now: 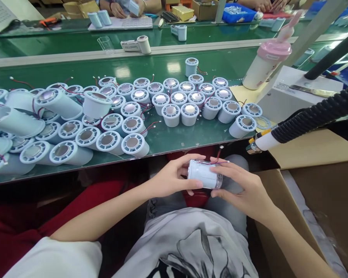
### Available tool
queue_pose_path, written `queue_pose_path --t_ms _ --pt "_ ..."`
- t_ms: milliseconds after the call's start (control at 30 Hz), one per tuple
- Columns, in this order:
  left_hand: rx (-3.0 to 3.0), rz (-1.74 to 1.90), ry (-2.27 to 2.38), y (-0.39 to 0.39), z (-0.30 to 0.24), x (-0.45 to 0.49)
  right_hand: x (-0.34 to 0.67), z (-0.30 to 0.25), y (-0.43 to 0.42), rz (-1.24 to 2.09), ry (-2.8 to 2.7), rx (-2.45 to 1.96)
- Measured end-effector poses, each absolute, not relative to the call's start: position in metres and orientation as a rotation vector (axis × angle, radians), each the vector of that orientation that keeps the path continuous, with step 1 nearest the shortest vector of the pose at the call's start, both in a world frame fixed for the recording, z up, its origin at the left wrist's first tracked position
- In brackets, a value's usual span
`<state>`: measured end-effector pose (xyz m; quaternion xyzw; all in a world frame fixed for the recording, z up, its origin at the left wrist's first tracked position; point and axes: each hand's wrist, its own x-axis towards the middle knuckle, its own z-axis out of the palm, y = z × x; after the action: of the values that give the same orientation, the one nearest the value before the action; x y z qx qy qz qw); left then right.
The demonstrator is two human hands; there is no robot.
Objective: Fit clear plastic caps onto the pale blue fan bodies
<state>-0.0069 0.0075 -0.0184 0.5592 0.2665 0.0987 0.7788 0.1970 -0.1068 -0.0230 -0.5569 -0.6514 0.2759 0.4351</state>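
Above my lap, in front of the bench edge, both hands hold one light-blue cylindrical housing (pixel 201 173) lying on its side. My left hand (pixel 175 175) is closed around its left end, thumb along the near side. At the other end, my right hand (pixel 243 183) grips a clear plastic part (pixel 219 180) that fits round the housing's end. Thin red and black wires with a small white connector (pixel 221 147) stick up from the housing's far side. Many similar blue housings (pixel 133 143) with metal discs in their ends stand or lie on the green bench.
A black flexible hose with a metal-tipped nozzle (pixel 253 146) reaches in from the right, beside a white box-shaped device (pixel 290 92). A pink-lidded bottle (pixel 266 63) stands behind. An open cardboard box (pixel 295 208) is at my right. Across the bench, a co-worker's hands (pixel 118 9) are busy.
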Motion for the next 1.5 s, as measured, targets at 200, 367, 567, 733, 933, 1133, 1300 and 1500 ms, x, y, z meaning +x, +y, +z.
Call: queue_pose_path --t_ms 200,367,567,733,933,1133,1300,1500 --pt "1.460 0.237 0.487 0.011 -0.011 -0.012 0.197 -0.025 -0.114 0.887 -1.489 -1.361" --pt "1.570 0.303 0.399 0.010 -0.012 -0.015 0.198 -0.021 -0.114 1.104 -1.334 -1.321" --pt "1.691 0.333 0.344 0.011 -0.012 -0.017 0.196 -0.018 -0.114 1.278 -1.180 -1.293" --pt "1.778 0.360 0.307 0.014 -0.012 -0.017 0.196 -0.018 -0.112 1.438 -1.027 -1.249" --pt "1.803 0.373 0.260 0.014 -0.014 -0.020 0.192 -0.019 -0.109 1.567 -0.852 -1.216" --pt "1.819 0.375 0.228 0.015 -0.014 -0.021 0.188 -0.022 -0.107 1.631 -0.735 -1.230" --pt "1.827 0.381 0.207 0.016 -0.015 -0.021 0.183 -0.025 -0.106 1.715 -0.670 -1.239" --pt "1.770 0.384 0.182 0.017 -0.017 -0.022 0.177 -0.026 -0.101 1.837 -0.553 -1.219"
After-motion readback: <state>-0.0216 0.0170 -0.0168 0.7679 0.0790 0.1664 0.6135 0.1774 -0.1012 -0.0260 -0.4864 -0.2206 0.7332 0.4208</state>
